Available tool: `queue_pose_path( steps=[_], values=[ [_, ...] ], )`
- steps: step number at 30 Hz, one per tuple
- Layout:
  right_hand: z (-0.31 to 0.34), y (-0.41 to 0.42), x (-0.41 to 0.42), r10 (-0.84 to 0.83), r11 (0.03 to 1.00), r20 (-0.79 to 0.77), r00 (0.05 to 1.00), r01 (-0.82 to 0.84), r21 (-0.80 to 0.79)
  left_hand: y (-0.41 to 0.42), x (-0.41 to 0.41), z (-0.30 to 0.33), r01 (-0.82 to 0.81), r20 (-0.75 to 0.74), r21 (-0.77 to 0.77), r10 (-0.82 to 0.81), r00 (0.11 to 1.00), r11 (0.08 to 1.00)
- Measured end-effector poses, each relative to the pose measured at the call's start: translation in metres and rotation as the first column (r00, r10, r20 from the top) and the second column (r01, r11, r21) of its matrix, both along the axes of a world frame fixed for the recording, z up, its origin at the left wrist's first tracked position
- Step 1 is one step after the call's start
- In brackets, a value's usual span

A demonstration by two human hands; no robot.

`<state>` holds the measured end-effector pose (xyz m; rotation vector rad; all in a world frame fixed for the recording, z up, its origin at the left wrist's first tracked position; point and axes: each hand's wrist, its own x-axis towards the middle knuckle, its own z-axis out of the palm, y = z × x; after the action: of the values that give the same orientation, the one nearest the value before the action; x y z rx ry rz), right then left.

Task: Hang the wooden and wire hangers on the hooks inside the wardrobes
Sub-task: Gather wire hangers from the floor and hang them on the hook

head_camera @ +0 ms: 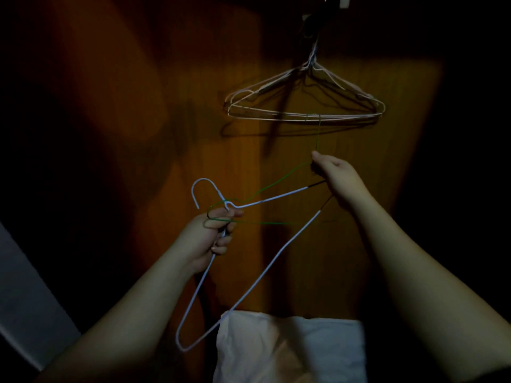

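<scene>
White wire hanger (250,284): held in mid-air at centre, in front of the wardrobe panel; its hook points up on the left and its long triangle hangs down toward the near edge, the low corner just beside the white cloth.
Green wire hanger (279,180): thin, tangled across the white one; it runs from the left hand up and right to the right hand, and its top strand rises to touch the bottom bars of the hung bunch.
Left hand (214,233): fingers curled tight round the necks of the white and green hangers, gripping both.
Right hand (336,172): fingers closed, pinching the green wire at its far end; the white hanger's dark end lies just beside it.
Hung wire hangers (305,102): a bunch of pale wire hangers, far and upper right, hanging from a dark hook (312,26) that is hard to make out.
Wardrobe panel (154,106): brown wood, dimly lit, with hanger shadows on it.
White cloth (290,352): near, bottom centre.
Writing: none can be read.
</scene>
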<state>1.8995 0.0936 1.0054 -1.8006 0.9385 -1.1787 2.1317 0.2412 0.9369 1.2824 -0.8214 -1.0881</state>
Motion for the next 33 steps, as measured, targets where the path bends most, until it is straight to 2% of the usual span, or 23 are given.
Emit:
queue_pose_path(
  steps=[3, 9, 12, 16, 22, 25, 28, 30, 33],
  values=[
    [0.008, -0.007, -0.005, 0.009, 1.0, 0.047, 0.999, -0.011, 0.025, -0.003, -0.005, 0.009, 0.071, -0.03, -0.108, -0.075, 0.997, 0.992],
    [0.014, -0.011, -0.01, 0.092, 0.99, 0.093, 0.991, -0.101, 0.102, -0.014, -0.003, 0.018, 0.044, 0.042, -0.071, -0.041, 0.998, 0.997],
    [0.018, -0.005, -0.005, 0.118, 0.989, 0.096, 0.988, -0.125, 0.076, -0.02, -0.009, 0.017, 0.045, 0.044, -0.049, -0.043, 0.998, 0.998],
    [0.024, 0.006, 0.015, 0.18, 0.983, 0.037, 0.983, -0.179, -0.039, -0.031, -0.021, 0.013, 0.072, 0.073, -0.009, -0.071, 0.995, 0.997],
    [0.047, 0.006, 0.019, 0.231, 0.972, 0.135, 0.963, -0.225, -0.059, -0.036, -0.013, 0.008, 0.021, 0.103, 0.048, -0.026, 0.994, 0.999],
    [0.054, -0.002, 0.011, 0.225, 0.971, 0.263, 0.938, -0.238, 0.019, -0.034, -0.004, 0.002, 0.008, 0.09, 0.06, -0.013, 0.996, 0.998],
    [0.056, -0.01, 0.004, 0.188, 0.975, 0.316, 0.93, -0.215, 0.052, -0.031, 0.006, -0.001, 0.006, 0.123, 0.075, -0.016, 0.992, 0.997],
    [0.054, -0.015, -0.002, 0.176, 0.982, 0.284, 0.942, -0.19, 0.022, -0.029, 0.012, -0.003, -0.021, 0.166, 0.079, 0.007, 0.986, 0.997],
    [0.05, -0.024, -0.01, 0.085, 0.996, 0.106, 0.991, -0.08, -0.051, -0.027, 0.021, -0.003, -0.093, 0.172, 0.042, 0.085, 0.981, 0.995]
  ],
)
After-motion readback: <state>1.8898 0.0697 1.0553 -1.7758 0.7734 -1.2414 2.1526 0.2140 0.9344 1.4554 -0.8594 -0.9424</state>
